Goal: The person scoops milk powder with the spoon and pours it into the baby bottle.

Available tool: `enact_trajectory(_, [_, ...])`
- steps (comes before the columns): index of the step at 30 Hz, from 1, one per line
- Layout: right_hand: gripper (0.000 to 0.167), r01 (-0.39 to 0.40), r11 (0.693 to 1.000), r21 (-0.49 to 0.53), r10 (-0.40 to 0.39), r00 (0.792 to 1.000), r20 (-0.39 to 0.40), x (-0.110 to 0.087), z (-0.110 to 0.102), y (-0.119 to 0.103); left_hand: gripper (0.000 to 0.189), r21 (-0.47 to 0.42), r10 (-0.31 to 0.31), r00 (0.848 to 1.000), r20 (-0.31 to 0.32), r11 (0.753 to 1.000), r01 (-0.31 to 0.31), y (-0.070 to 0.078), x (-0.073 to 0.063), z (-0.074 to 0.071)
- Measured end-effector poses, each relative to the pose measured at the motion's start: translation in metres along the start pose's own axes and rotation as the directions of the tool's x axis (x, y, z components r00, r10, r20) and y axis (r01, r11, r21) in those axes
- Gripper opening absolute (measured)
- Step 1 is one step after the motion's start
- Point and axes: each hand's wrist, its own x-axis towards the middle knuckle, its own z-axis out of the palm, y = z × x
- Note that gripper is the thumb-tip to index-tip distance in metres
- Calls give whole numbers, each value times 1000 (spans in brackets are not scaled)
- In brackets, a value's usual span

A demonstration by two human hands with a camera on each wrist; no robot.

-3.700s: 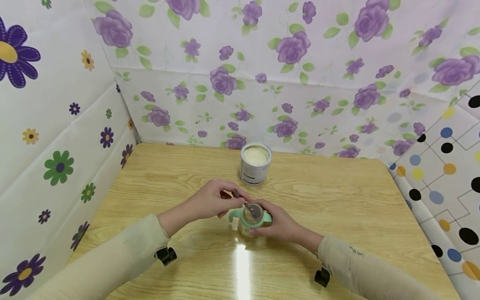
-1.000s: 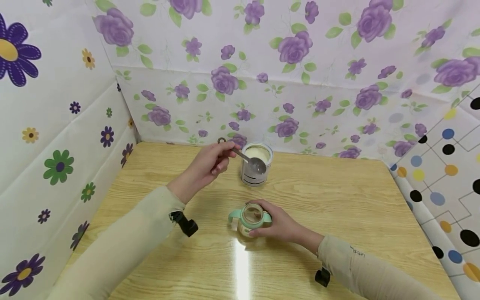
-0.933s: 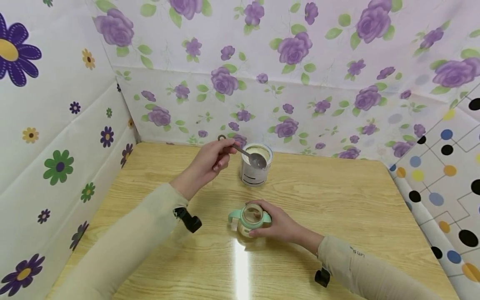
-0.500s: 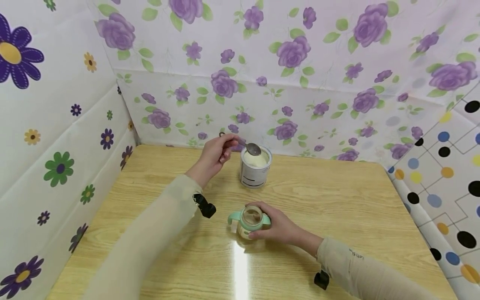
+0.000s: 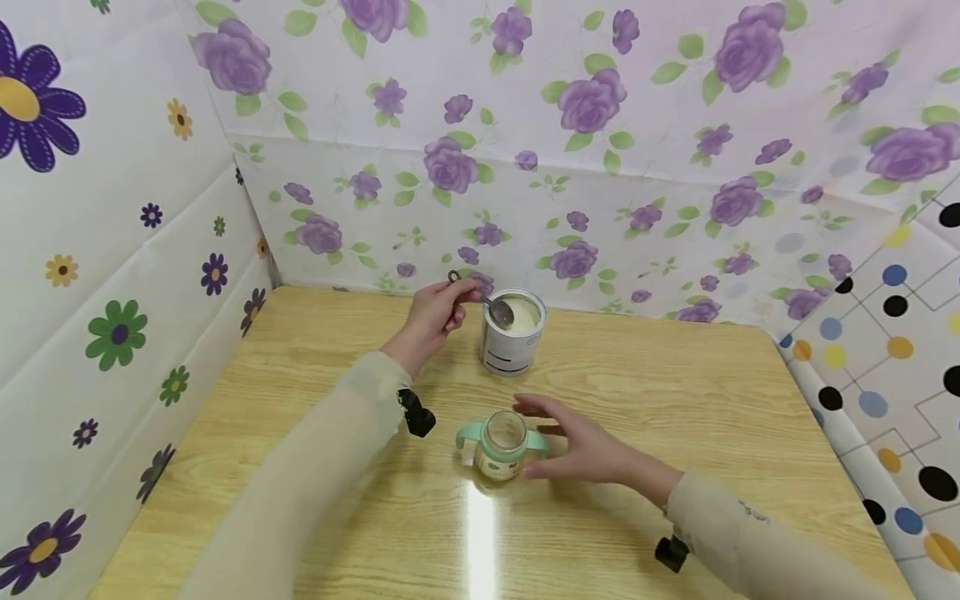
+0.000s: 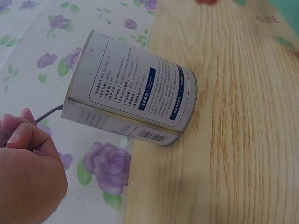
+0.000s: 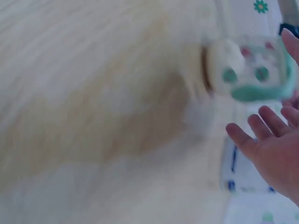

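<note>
My left hand (image 5: 435, 315) pinches the handle of a metal spoon (image 5: 491, 305); the spoon's bowl dips into the open white powder can (image 5: 512, 331) at the back of the table. In the left wrist view the can (image 6: 131, 91) fills the middle and my left hand (image 6: 28, 172) grips the thin handle at the can's rim. A small clear bottle with a mint-green handled collar (image 5: 500, 443) stands open near the middle. My right hand (image 5: 585, 446) hovers just right of it, fingers spread, not touching. The right wrist view is blurred but shows the bottle (image 7: 252, 70) and open right hand (image 7: 273, 149).
The wooden table (image 5: 675, 417) is walled by floral sheets at the back (image 5: 600, 208) and left (image 5: 112, 250), and a dotted sheet on the right (image 5: 885, 350). Glare lies on the table in front of the bottle.
My left hand carried the spoon from the bottle up to the can and lowered its bowl inside. My right hand let go of the bottle and drew back to the right.
</note>
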Motion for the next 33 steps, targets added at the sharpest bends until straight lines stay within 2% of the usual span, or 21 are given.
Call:
enact_trajectory(3, [92,30,999,-24,-30,999,-25,-5,-20,-2,24,40,14,1000,4,999,-14,1,1,2])
enact_trajectory(6, [85,43,996,-77,-51,993,-107,0,-39,-4,28,87,29,1000,8,996,-29,2,1,3])
enact_trajectory(10, [80,21,994,-111,-49,965,-256,21,-61,-1,35,160,36,999,18,986,-38,1,1,2])
enact_trajectory(13, [85,-22,995,-100,-11,949,-315,41,-70,7,32,199,38,999,21,979,-41,-1,1,2])
enact_trajectory(17, [101,-87,994,-67,62,949,-309,70,-73,25,25,221,48,999,18,974,-50,-7,3,3])
enact_trajectory(23, [116,-107,994,15,106,945,-308,102,-67,42,28,255,78,996,31,963,-83,-12,2,8])
enact_trajectory(29, [115,-103,987,122,138,936,-325,115,-63,42,28,282,108,994,30,953,-112,-12,2,14])
enact_trajectory(33, [106,-86,984,158,135,932,-336,117,-63,43,21,273,138,990,-14,953,-129,-11,2,18])
